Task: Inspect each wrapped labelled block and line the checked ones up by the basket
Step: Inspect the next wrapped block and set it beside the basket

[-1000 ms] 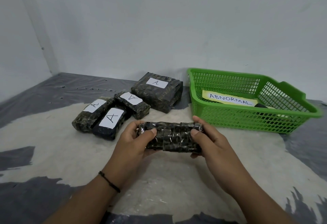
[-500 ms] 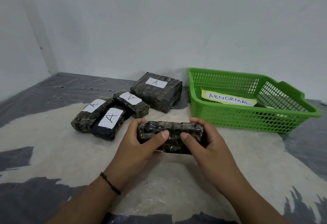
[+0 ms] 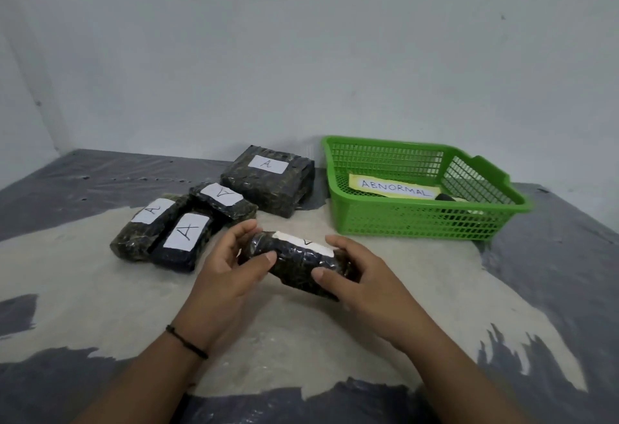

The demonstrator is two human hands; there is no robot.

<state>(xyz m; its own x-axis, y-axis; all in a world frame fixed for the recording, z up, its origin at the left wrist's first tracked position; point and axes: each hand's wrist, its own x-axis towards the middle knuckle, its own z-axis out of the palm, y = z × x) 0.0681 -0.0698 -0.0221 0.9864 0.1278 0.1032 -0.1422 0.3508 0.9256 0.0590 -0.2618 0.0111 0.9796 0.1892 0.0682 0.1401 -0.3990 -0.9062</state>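
Note:
A dark wrapped block (image 3: 296,261) is held a little above the floor between both hands, its white label edge showing along the top. My left hand (image 3: 231,266) grips its left end with thumb over the front. My right hand (image 3: 355,273) grips the right end. Three smaller blocks labelled A (image 3: 186,239) lie together at the left. A larger block labelled A (image 3: 268,182) stands behind them, just left of the green basket (image 3: 418,222).
Inside the basket lies a yellow-edged card reading ABNORMAL (image 3: 395,187) and a dark item (image 3: 447,197). The floor is worn grey plastic sheeting (image 3: 100,289), with white walls close behind and at the left.
Both hands have rolled the held block, so its white label now shows along the top edge. The block tilted slightly, right end lower. The other blocks stayed put.

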